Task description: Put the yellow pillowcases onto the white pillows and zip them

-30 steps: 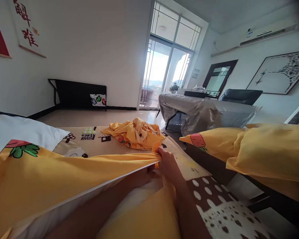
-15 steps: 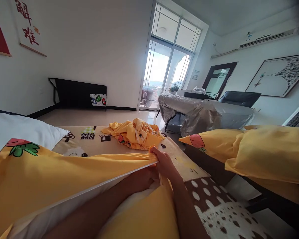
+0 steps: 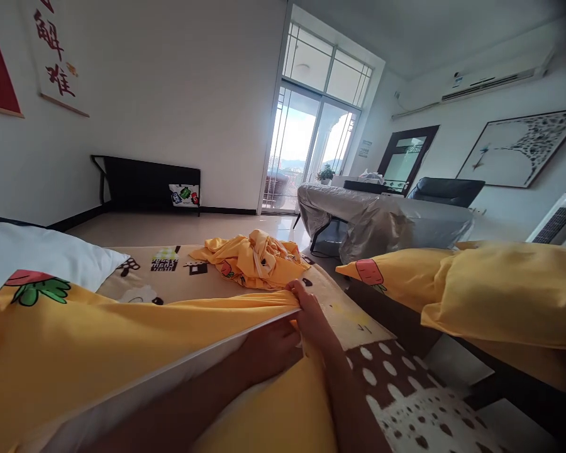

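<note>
A yellow pillowcase (image 3: pixel 99 340) printed with a strawberry lies stretched across a white pillow (image 3: pixel 38 251) in front of me. My right hand (image 3: pixel 311 318) pinches the pillowcase's open edge at its corner. My left hand (image 3: pixel 268 349) reaches inside the opening, under the yellow cloth, with its fingers curled against the fabric. All of this rests on a bed sheet (image 3: pixel 396 390) patterned with brown and white dots.
A crumpled yellow cloth (image 3: pixel 252 258) lies further along the bed. Yellow-cased pillows (image 3: pixel 490 289) are stacked at the right on a dark frame. Beyond are a covered table (image 3: pixel 382 217), a dark chair (image 3: pixel 448 189), a glass balcony door (image 3: pixel 306 151) and a black rack (image 3: pixel 146 182).
My right hand has kept its pinch on the pillowcase edge and shifted slightly left. My left hand shows more inside the opening. The view has tipped a little.
</note>
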Available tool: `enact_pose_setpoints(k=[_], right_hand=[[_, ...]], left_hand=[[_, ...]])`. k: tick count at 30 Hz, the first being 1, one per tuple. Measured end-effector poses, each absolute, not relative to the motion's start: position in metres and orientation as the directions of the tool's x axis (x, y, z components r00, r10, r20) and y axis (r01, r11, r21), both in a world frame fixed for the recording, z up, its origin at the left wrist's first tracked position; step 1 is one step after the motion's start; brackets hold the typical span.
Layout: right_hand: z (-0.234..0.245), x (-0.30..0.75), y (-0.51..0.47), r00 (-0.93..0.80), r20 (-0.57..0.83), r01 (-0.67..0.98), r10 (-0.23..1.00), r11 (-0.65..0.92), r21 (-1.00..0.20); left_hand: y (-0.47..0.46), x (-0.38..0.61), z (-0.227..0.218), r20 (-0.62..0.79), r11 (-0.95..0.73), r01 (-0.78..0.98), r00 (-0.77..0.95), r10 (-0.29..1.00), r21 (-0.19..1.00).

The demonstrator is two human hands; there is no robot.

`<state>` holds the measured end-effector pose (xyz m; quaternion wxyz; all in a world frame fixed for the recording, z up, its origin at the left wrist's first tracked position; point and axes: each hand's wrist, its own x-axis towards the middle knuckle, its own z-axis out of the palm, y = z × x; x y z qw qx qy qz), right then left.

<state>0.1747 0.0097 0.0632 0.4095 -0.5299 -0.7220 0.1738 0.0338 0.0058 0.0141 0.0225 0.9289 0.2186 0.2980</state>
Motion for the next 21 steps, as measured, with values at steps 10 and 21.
enact_pose_setpoints(k=[10,21], right_hand=[[0.066,0.171,0.008,-0.075,0.407,0.615,0.910,0.363,-0.699],[0.071,0.176,0.009,-0.100,0.450,0.681,0.888,0.391,-0.620]], left_hand=[[0.006,0.044,0.020,0.480,-0.919,0.385,0.792,0.377,0.085],[0.008,0.046,0.016,0.405,-0.755,0.424,0.656,0.637,0.501]])
